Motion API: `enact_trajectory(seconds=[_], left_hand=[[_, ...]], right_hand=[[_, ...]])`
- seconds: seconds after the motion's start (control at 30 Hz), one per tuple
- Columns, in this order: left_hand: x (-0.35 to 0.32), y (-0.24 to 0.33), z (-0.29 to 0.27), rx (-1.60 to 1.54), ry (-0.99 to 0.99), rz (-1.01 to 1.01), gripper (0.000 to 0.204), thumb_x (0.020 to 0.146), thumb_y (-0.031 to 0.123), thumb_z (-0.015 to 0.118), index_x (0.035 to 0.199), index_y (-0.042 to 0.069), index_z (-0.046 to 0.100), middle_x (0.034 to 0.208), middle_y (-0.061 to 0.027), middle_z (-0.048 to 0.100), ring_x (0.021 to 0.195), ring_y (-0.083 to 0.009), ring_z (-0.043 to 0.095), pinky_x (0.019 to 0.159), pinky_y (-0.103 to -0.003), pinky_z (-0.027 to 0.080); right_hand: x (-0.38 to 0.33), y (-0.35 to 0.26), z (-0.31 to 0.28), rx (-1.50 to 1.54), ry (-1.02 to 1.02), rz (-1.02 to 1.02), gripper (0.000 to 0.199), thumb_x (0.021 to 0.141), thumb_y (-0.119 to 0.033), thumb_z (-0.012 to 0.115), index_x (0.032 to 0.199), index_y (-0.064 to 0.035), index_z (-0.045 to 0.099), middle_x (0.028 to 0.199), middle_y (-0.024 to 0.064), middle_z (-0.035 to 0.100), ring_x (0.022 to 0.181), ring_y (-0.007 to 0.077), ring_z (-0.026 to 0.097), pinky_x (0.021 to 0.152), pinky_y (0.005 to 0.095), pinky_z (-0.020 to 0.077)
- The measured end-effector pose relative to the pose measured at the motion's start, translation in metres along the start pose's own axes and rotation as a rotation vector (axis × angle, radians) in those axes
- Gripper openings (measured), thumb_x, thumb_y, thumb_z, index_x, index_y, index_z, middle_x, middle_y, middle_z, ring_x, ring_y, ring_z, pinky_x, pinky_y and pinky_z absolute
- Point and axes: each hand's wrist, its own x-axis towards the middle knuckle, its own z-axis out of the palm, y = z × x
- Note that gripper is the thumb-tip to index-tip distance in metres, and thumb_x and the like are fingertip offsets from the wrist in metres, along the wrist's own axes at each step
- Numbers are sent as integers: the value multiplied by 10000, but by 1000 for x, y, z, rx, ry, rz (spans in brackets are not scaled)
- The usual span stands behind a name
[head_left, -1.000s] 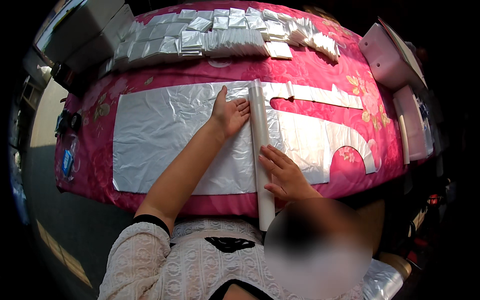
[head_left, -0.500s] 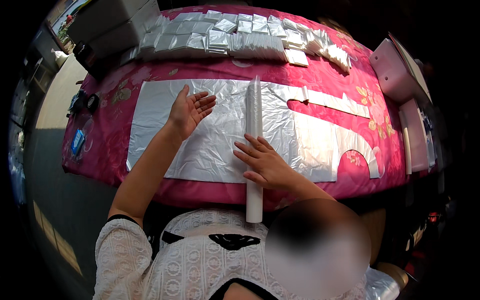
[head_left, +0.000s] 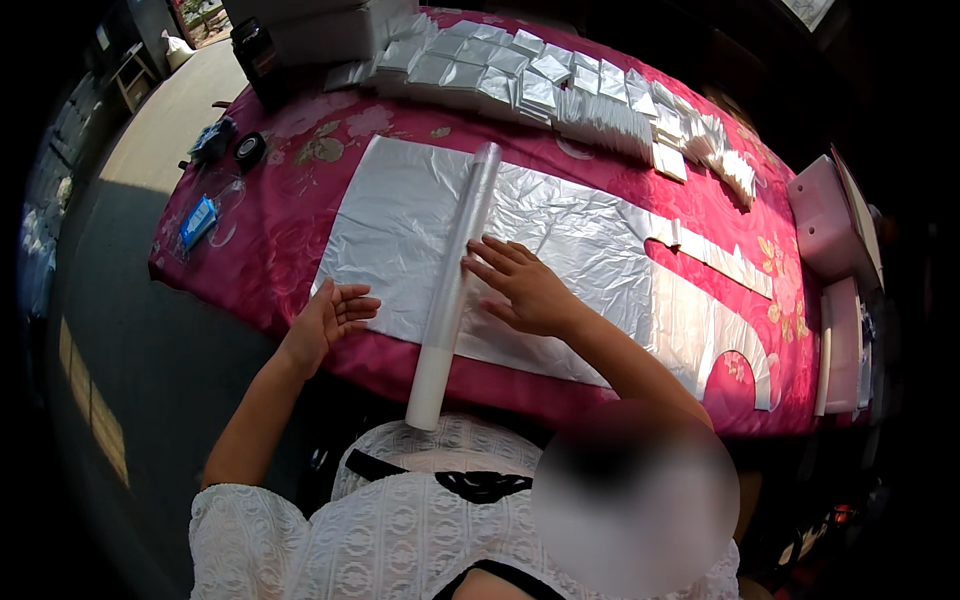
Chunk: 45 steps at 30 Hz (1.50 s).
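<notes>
Left hand [head_left: 330, 318]: palm up, fingers spread, at the plastic sheet's [head_left: 400, 230] near-left corner
Right hand [head_left: 525, 290]: flat, fingers splayed, beside the roll [head_left: 455, 280]

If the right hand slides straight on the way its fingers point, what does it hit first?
Most likely the roll: the right hand lies flat on the plastic sheet, its fingertips just short of it or already touching.

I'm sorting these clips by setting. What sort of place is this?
Probably a small home or workshop packing table. A long table with a pink floral cloth carries a flat sheet of silvery plastic, a roll of clear film and rows of small folded silvery packets along the far edge.
</notes>
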Motion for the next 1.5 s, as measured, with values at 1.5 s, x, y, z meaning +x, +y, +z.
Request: enact_trajectory(seconds=[1.5], left_hand=[[-9,-14,116,-191,-492,-243,437,732,128,673,1087,-15,461,782,-36,534,631,-106,544,565,-267,487]], right_hand=[[35,-42,-26,1972,826,403,564,773,-267,669,1173,-19,359,841,78,529,735,145,558,689,298,490]])
